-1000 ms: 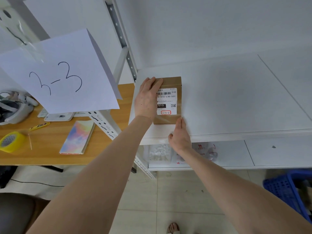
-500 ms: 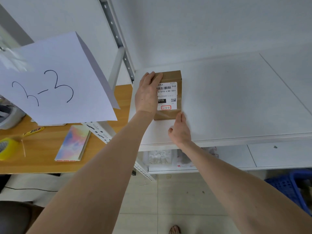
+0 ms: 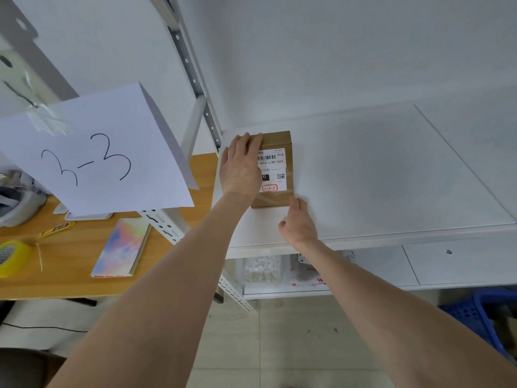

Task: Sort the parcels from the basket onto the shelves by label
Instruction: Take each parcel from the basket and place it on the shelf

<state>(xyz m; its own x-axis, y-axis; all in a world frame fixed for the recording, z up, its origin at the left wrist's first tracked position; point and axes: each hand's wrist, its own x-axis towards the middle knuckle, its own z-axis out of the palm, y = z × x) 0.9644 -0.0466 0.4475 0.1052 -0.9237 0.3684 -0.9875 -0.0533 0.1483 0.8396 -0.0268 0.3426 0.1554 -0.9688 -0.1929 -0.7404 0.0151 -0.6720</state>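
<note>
A small brown cardboard parcel (image 3: pixel 279 141) with a white shipping label lies flat at the left end of the white shelf (image 3: pixel 377 169). My left hand (image 3: pixel 242 166) rests flat on the parcel's left side, fingers straight and reaching its far edge. My right hand (image 3: pixel 298 222) touches the parcel's near right corner with straight fingers. A white paper sign reading "3-3" (image 3: pixel 95 161) hangs from the shelf frame at the left. The blue basket (image 3: pixel 481 317) shows at the lower right, on the floor.
A wooden desk (image 3: pixel 70 264) to the left holds a colourful notebook (image 3: pixel 123 247), a yellow tape roll (image 3: pixel 11 257) and a headset. A perforated upright (image 3: pixel 193 79) bounds the shelf on the left. The lower shelf holds bagged items (image 3: pixel 263 268).
The parcel has slid a little farther back on the shelf under both hands. My left hand has shifted further over the label.
</note>
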